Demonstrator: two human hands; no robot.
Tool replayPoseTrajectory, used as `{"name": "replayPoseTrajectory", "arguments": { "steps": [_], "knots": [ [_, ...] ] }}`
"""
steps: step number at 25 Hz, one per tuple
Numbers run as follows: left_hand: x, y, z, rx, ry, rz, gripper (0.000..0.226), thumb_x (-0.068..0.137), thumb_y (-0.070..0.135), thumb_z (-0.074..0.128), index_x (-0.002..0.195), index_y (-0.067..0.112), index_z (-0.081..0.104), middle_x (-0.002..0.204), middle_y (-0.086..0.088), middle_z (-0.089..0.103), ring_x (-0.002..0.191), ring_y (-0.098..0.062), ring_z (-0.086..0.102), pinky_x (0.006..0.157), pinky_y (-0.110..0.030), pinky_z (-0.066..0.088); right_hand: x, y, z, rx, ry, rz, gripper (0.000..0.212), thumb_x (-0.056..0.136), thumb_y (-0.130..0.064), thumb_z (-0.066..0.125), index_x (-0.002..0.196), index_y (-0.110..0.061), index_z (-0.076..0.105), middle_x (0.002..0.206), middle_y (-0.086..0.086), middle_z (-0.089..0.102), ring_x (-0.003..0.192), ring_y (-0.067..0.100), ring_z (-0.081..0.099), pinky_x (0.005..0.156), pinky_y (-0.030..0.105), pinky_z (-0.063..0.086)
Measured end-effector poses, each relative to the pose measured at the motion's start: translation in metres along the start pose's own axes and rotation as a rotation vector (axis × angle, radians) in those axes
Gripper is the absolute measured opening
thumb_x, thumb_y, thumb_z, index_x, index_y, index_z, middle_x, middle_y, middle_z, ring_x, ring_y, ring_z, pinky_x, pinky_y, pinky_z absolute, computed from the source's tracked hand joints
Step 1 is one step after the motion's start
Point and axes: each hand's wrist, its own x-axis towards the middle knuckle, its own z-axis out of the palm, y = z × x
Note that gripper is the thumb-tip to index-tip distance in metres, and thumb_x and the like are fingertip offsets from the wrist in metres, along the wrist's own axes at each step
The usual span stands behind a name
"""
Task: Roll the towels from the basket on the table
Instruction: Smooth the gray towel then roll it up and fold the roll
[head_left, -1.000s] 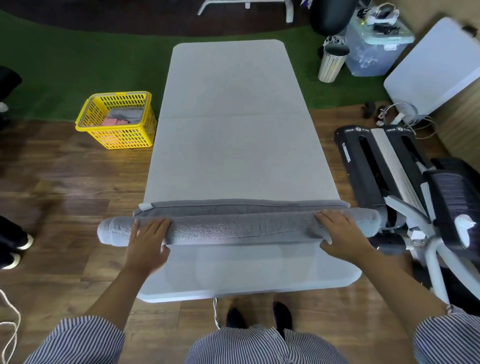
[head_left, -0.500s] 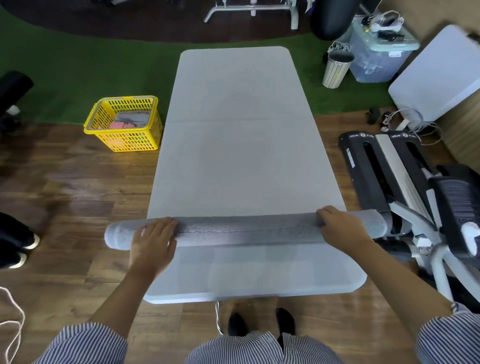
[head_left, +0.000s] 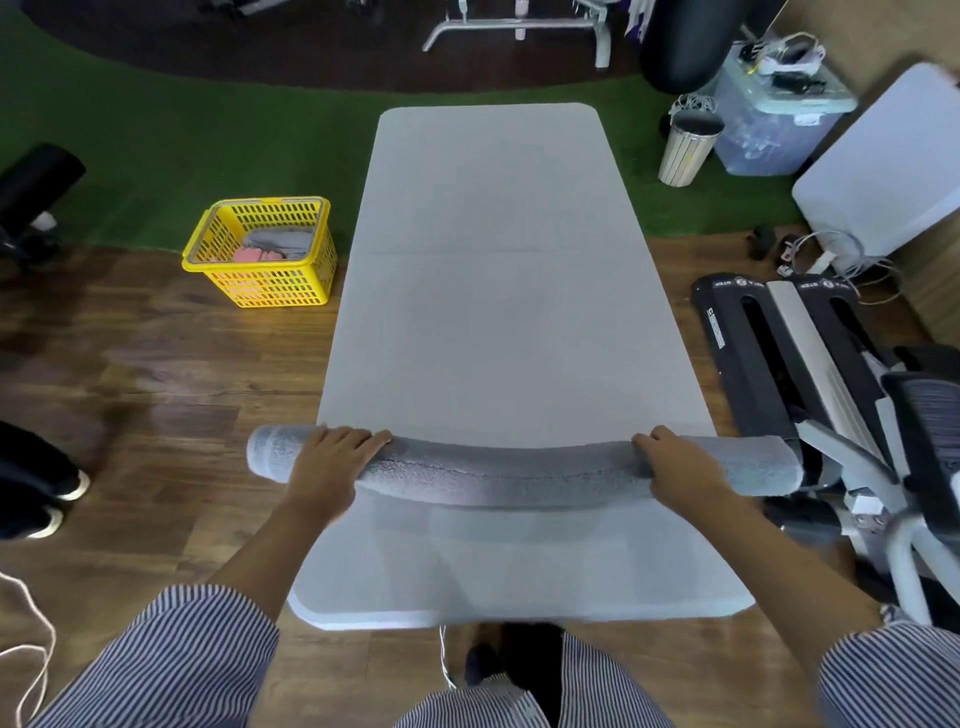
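Hands (head_left: 332, 460) (head_left: 675, 467) gripping rolled towel (head_left: 509, 478) near its ends, fingers curled over it, middle sagging above table (head_left: 493, 312).

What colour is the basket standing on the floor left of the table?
Bright yellow basket, seen best in the head view.

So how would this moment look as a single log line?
step: rolling | towel: fully rolled, on table | left hand, right hand: gripping roll | basket: more towels
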Motion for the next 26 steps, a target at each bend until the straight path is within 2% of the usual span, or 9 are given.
{"name": "replayPoseTrajectory", "arguments": {
  "steps": [4, 7, 11, 13, 15, 16, 18, 22, 26],
  "knots": [
    [0.054, -0.008, -0.002, -0.005, 0.106, 0.134, 0.081, 0.04, -0.022, 0.073, 0.112, 0.014, 0.066, 0.096, 0.002, 0.069, 0.091, -0.023, 0.065, 0.096, -0.041, 0.045, 0.046, -0.002, -0.012, -0.014, 0.107, -0.106, 0.054, 0.076, 0.012, 0.045, 0.122, -0.015, 0.047, 0.123, 0.006, 0.045, 0.106, 0.026, 0.047, 0.068, 0.028, 0.041],
    [0.099, -0.008, -0.001, -0.06, 0.148, 0.281, 0.075, 0.043, -0.024, 0.066, 0.111, 0.008, 0.065, 0.104, -0.003, 0.068, 0.101, -0.024, 0.06, 0.104, -0.04, 0.033, 0.084, -0.018, -0.022, 0.035, 0.124, -0.262, 0.063, 0.077, 0.017, 0.042, 0.131, -0.015, 0.044, 0.145, 0.007, 0.031, 0.123, 0.031, 0.034, 0.084, 0.036, 0.049],
    [0.141, -0.003, 0.004, -0.126, 0.1, 0.37, 0.071, 0.049, -0.023, 0.064, 0.113, 0.007, 0.064, 0.111, -0.004, 0.066, 0.11, -0.02, 0.057, 0.113, -0.042, 0.028, 0.117, -0.039, -0.025, 0.177, 0.129, -0.521, 0.059, 0.084, 0.016, 0.045, 0.133, -0.016, 0.046, 0.153, 0.004, 0.02, 0.134, 0.036, 0.026, 0.101, 0.043, 0.041],
    [0.15, -0.008, 0.005, -0.153, 0.056, 0.416, 0.073, 0.048, -0.021, 0.066, 0.115, 0.008, 0.063, 0.112, -0.005, 0.065, 0.11, -0.019, 0.057, 0.114, -0.043, 0.028, 0.114, -0.047, -0.029, 0.568, 0.231, -0.364, 0.047, 0.087, 0.01, 0.046, 0.13, -0.01, 0.046, 0.149, 0.005, 0.023, 0.115, 0.028, 0.05, 0.094, 0.04, 0.048],
    [0.153, -0.017, 0.004, -0.159, 0.004, 0.451, 0.072, 0.05, -0.014, 0.073, 0.117, 0.01, 0.061, 0.114, -0.006, 0.062, 0.11, -0.02, 0.057, 0.11, -0.046, 0.031, 0.107, -0.055, -0.033, 0.88, 0.357, 0.017, 0.042, 0.09, -0.01, 0.054, 0.129, -0.003, 0.04, 0.137, 0.01, 0.028, 0.084, 0.02, 0.06, 0.075, 0.036, 0.052],
    [0.154, -0.022, 0.003, -0.159, -0.02, 0.468, 0.071, 0.051, -0.01, 0.077, 0.117, 0.01, 0.06, 0.115, -0.007, 0.061, 0.11, -0.022, 0.058, 0.109, -0.045, 0.033, 0.106, -0.059, -0.034, 0.939, 0.307, 0.192, 0.051, 0.089, -0.025, 0.059, 0.129, -0.001, 0.038, 0.133, 0.012, 0.032, 0.086, 0.022, 0.059, 0.073, 0.032, 0.048],
    [0.159, -0.033, 0.001, -0.151, -0.04, 0.494, 0.071, 0.051, 0.002, 0.084, 0.117, 0.01, 0.058, 0.116, -0.01, 0.059, 0.106, -0.027, 0.058, 0.109, -0.041, 0.034, 0.109, -0.067, -0.032, 0.96, 0.114, 0.346, 0.069, 0.083, -0.047, 0.061, 0.129, 0.0, 0.04, 0.128, 0.014, 0.043, 0.107, 0.03, 0.054, 0.077, 0.029, 0.042],
    [0.172, -0.054, -0.005, -0.153, -0.054, 0.526, 0.081, 0.046, 0.023, 0.091, 0.116, 0.012, 0.053, 0.12, -0.011, 0.058, 0.115, -0.023, 0.046, 0.106, -0.044, 0.037, 0.121, -0.091, -0.042, 0.943, 0.041, 0.344, 0.076, 0.084, -0.041, 0.064, 0.14, -0.003, 0.03, 0.14, 0.013, 0.043, 0.124, 0.032, 0.045, 0.093, 0.035, 0.042],
    [0.184, -0.06, -0.013, -0.022, -0.093, 0.536, 0.107, 0.035, 0.056, 0.087, 0.123, 0.007, 0.053, 0.133, -0.01, 0.054, 0.128, -0.019, 0.039, 0.106, -0.055, 0.03, 0.132, -0.143, -0.052, 0.879, -0.05, 0.132, 0.068, 0.082, -0.03, 0.067, 0.14, -0.013, 0.035, 0.138, 0.007, 0.047, 0.124, 0.027, 0.046, 0.094, 0.029, 0.039]
  ]
}}
